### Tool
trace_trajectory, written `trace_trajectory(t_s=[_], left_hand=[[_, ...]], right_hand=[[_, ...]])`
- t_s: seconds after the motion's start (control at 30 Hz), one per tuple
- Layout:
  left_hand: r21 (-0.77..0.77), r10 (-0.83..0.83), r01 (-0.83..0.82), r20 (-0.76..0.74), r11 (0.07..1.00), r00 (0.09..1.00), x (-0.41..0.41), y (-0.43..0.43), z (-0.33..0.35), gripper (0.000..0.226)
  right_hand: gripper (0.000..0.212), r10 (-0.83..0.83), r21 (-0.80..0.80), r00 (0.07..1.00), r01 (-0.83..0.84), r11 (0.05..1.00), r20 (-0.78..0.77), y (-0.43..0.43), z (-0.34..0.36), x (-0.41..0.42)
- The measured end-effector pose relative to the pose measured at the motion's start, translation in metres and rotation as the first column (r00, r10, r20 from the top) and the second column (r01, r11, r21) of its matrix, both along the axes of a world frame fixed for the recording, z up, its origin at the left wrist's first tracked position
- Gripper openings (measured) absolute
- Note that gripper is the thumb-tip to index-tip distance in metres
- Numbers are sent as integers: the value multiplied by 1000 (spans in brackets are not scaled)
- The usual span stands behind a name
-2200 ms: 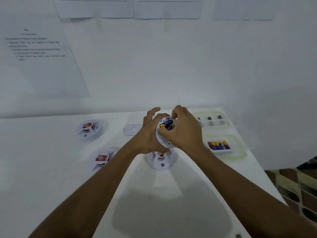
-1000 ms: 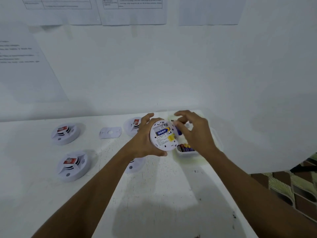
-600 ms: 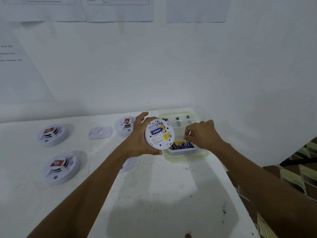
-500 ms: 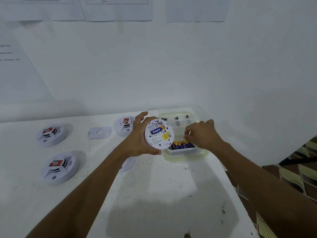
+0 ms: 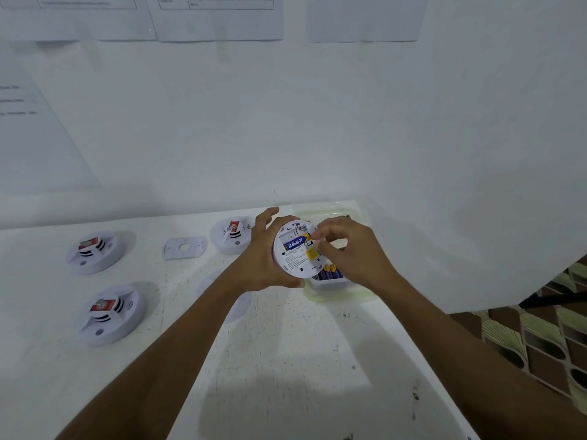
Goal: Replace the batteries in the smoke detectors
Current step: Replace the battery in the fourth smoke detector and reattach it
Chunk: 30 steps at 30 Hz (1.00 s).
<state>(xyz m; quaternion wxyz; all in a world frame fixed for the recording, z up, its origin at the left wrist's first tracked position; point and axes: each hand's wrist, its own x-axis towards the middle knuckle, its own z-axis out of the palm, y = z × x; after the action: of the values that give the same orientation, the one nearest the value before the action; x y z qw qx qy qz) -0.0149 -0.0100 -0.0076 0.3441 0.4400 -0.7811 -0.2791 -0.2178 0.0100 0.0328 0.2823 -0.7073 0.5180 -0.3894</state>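
Left hand (image 5: 260,262) grips round white plastic smoke detector (image 5: 297,258) above white table (image 5: 286,360), back toward camera, compartment open. One blue-and-gold cylindrical battery (image 5: 297,243) sits inside. Right hand (image 5: 349,252) has fingers curled, pinched at compartment's right edge; can't tell if second cell is in pinch. Risks: reversed polarity; cell not seated against contact; fingertip slip drops cell into clear plastic tray (image 5: 336,295) below, mixing it with blue batteries (image 5: 330,275) there.

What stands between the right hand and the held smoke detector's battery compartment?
Nothing visible: the fingers of the right hand are at the compartment, beside the battery in it; the left hand holds the smoke detector.
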Motion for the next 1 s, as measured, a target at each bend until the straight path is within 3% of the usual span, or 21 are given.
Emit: trace_trajectory(t_s=[0.17,0.5,0.7,0.8,0.93,1.0], left_hand=[[-20,14,-14,-12,1000,1000,-5,-4,-1,101],[-138,31,-32,-13,990,999,-13,-7,2,101],[-89,56,-59,-45,994,997,-12,-9,-1,100],[-63,82,-85,-52,994,995,-10,-9,1,98],[-78,74,-81,-90,994,993,-13,-5,5,96],[-71,55,-65,-123,995,991,-17,-2,8,96]], right_hand=[[14,-92,8,993,91,996,72,1,-5,8],[16,-240,291,940,166,942,242,5,2,26],[15,-268,340,918,162,927,294,3,4,30],[10,-268,297,915,176,939,303,5,3,32],[11,-281,13,931,286,958,231,8,6,39],[13,-271,-45,938,287,957,218,9,8,42]])
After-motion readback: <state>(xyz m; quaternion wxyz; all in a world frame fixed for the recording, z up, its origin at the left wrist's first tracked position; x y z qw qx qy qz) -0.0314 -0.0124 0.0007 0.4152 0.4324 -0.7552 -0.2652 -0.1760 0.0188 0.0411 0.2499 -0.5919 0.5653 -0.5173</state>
